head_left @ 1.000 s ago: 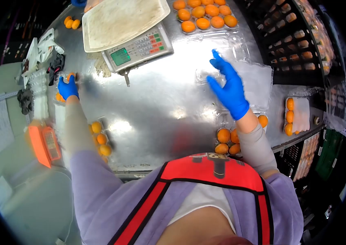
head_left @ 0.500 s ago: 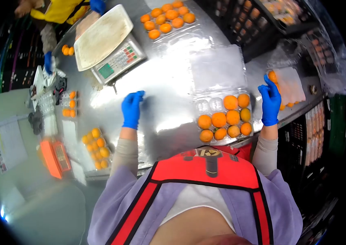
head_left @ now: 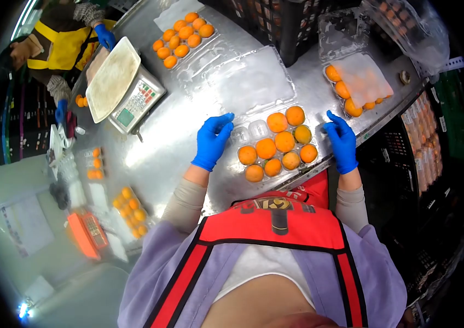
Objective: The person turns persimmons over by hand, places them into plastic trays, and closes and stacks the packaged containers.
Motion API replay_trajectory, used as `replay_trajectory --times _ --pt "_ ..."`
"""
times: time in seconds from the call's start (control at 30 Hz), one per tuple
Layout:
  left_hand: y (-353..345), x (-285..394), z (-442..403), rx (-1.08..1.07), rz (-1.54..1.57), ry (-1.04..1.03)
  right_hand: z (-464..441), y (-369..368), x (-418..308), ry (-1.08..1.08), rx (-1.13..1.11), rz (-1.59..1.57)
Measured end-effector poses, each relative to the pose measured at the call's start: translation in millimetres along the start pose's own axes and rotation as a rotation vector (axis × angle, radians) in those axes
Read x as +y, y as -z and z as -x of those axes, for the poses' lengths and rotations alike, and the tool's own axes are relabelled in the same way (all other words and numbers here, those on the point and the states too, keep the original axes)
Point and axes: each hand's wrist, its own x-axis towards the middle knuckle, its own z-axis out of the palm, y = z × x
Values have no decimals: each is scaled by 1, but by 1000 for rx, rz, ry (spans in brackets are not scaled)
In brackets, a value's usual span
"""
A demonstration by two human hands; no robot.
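Observation:
Between my hands lies a clear plastic fruit tray (head_left: 238, 136) of orange citrus fruits (head_left: 284, 141), with two empty cups at its far left corner. Its open lid (head_left: 251, 82), with a pale sheet on it, spreads out behind. My left hand (head_left: 214, 141), in a blue glove, is just left of the tray, thumb and fingers apart, holding nothing. On the other side my blue-gloved right hand (head_left: 342, 143) hovers by the tray's right edge, also open and bare of any fruit.
A weighing scale (head_left: 136, 104) stands at the far left, with a co-worker in a yellow apron (head_left: 68, 46) beyond. Other fruit trays sit at the back (head_left: 181, 39), right (head_left: 347, 98) and left (head_left: 129, 211). A black crate (head_left: 276, 27) is behind.
My left hand has come right to the tray's left side. The right hand remains beside the tray's right edge. The view has shifted, bringing more of the co-worker into sight.

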Motion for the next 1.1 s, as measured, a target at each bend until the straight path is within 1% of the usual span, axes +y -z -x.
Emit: replay_trajectory --times 0.1,0.17,0.23,0.3,0.33,0.37,0.43,0.47,0.5,0.57,0.6,0.67,0.7,0.73,0.77,0.8,0.87,0.9,0.97,1.0,1.03,1.07,1.1 --pt "-17 4 4 -2 15 -26 4 -4 8 -1 -27 28" --pt "-28 13 5 -71 -5 17 6 -6 10 54 -33 57" --pt "-39 17 4 -88 -4 -17 8 -5 14 58 -50 76" --pt "-48 20 4 -158 33 -75 13 -10 12 152 -98 15" --pt "-51 23 4 -177 50 -69 14 -13 10 232 -126 64" --pt "-54 23 4 -180 52 -69 15 -16 8 231 -124 66" --pt "-59 22 6 -186 128 -33 17 -25 2 444 -160 499" --pt "-60 22 7 -185 128 -33 19 -30 -5 449 -147 576" --pt "-60 21 8 -200 124 -33 19 -33 -9 450 -148 576" --pt "-60 21 11 -211 119 -34 19 -39 -12 374 -151 781" --pt "-59 22 12 -224 131 -49 17 -39 -10 376 -156 780" --pt "-59 25 15 -223 139 -65 11 -35 0 250 -166 421" --pt "-60 30 17 -247 211 22 12 -34 0 145 -209 188" --pt "-58 34 19 -256 273 112 15 -35 -11 152 -234 106" --pt "-59 35 21 -291 423 156 17 -41 -25 161 -273 15" --pt "-55 44 21 -354 417 202 19 -47 -27 201 -330 58" --pt "-54 57 25 -378 554 360 25 -66 -42 299 -446 133" --pt "-54 54 26 -398 696 494 31 -78 -52 317 -508 125" --pt "-38 60 25 -499 714 612 38 -100 -53 413 -560 83" --pt "-28 58 27 -480 713 608 39 -104 -51 362 -602 54" --pt "-13 53 31 -438 681 561 39 -106 -51 365 -619 49" --pt "3 48 36 -395 647 515 38 -108 -52 369 -571 65" --pt "22 46 42 -272 638 473 37 -109 -51 370 -524 80"
